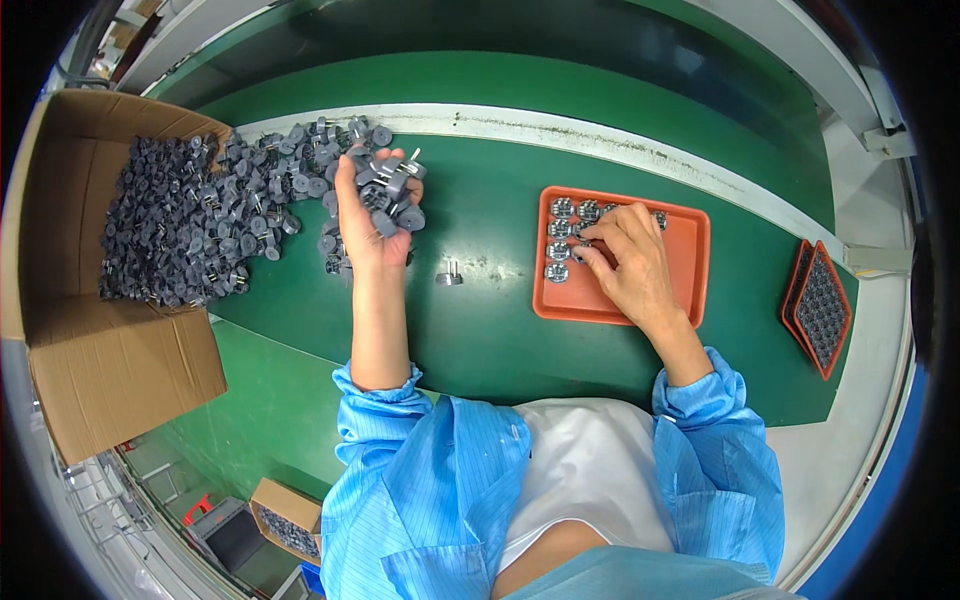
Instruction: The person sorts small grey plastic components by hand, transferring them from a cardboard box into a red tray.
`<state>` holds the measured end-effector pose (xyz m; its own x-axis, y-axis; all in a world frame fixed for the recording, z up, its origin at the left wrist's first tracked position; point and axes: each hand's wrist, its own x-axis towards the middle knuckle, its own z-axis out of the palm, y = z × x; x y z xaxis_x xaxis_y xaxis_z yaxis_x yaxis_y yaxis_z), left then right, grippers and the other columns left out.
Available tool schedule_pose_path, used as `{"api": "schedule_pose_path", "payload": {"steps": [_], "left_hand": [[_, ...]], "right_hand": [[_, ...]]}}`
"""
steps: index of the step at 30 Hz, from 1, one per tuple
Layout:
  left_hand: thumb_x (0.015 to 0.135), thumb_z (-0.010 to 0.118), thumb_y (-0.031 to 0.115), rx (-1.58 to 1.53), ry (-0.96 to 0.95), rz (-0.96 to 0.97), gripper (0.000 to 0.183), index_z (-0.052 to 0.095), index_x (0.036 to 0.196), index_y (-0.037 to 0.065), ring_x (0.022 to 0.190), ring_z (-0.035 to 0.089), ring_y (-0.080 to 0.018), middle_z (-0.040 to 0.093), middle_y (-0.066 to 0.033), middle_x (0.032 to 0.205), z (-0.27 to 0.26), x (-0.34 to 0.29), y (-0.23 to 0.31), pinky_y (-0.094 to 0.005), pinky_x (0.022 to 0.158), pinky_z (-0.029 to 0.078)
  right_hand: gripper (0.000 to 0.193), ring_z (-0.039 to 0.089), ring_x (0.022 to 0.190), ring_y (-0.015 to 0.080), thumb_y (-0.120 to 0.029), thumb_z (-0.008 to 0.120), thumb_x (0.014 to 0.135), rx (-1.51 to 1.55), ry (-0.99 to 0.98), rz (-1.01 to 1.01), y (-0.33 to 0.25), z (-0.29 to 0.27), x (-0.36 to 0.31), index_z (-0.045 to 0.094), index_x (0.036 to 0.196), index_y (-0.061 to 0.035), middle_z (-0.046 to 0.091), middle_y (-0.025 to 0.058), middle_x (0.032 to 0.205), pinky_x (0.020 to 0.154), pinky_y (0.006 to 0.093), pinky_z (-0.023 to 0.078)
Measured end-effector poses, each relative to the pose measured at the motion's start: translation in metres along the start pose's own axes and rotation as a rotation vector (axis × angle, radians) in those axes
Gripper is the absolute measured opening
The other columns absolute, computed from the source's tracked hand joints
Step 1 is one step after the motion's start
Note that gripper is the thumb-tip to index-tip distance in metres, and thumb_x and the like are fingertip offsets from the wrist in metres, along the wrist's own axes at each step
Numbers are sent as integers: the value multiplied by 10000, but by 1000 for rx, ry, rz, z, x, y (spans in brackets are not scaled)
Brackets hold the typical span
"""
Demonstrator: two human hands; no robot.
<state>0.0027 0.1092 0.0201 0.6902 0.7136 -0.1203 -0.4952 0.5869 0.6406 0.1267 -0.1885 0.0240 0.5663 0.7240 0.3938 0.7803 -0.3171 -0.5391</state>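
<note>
My left hand (365, 230) is palm up, its fingers curled around a handful of small grey round plug parts (385, 195) with metal pins. Over the orange tray (560, 302), my right hand (637, 268) pinches a plug part (581, 253) between thumb and fingers, at the tray's surface. Several plug parts (557, 271) stand in short rows at the tray's left and back, showing their dark faces with metal bits; my right fingers hide some. A single plug part (450, 277) lies on the green table between my hands, pins up.
A large cardboard box (110, 370) lies tipped at the left, a heap of plug parts (250, 195) spilling onto the table (480, 350). Filled orange trays (822, 310) are at the far right. A pale rail (560, 130) runs along the back. A smaller box (285, 520) sits below, lower left.
</note>
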Motion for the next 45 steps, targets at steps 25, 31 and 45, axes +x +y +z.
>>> {"api": "schedule_pose_path", "payload": {"steps": [25, 31, 45], "left_hand": [[1025, 592, 366, -734, -6, -676, 381, 588, 1362, 187, 1106, 572, -257, 605, -163, 1266, 11, -121, -46, -338, 676, 526], [1042, 560, 393, -579, 184, -630, 377, 588, 1368, 207, 1209, 568, -291, 583, -152, 1398, 25, -126, -41, -398, 823, 544], [1070, 533, 382, -583, 171, -542, 344, 593, 1355, 199, 1050, 544, -262, 568, -161, 1373, 19, -126, -59, -308, 653, 522]], "right_hand": [[40, 668, 822, 136, -26, 701, 946, 940, -138, 543, -28, -16, -11, 701, 923, 7, 684, 55, 850, 725, 314, 528], [95, 597, 866, 288, -46, 780, 792, -50, -20, -7, -7, -18, -17, 700, 843, -32, 627, 82, 861, 762, 412, 473], [116, 579, 895, 279, -84, 795, 775, -118, -46, -67, -12, -4, -14, 704, 838, -51, 602, 71, 864, 748, 426, 428]]}}
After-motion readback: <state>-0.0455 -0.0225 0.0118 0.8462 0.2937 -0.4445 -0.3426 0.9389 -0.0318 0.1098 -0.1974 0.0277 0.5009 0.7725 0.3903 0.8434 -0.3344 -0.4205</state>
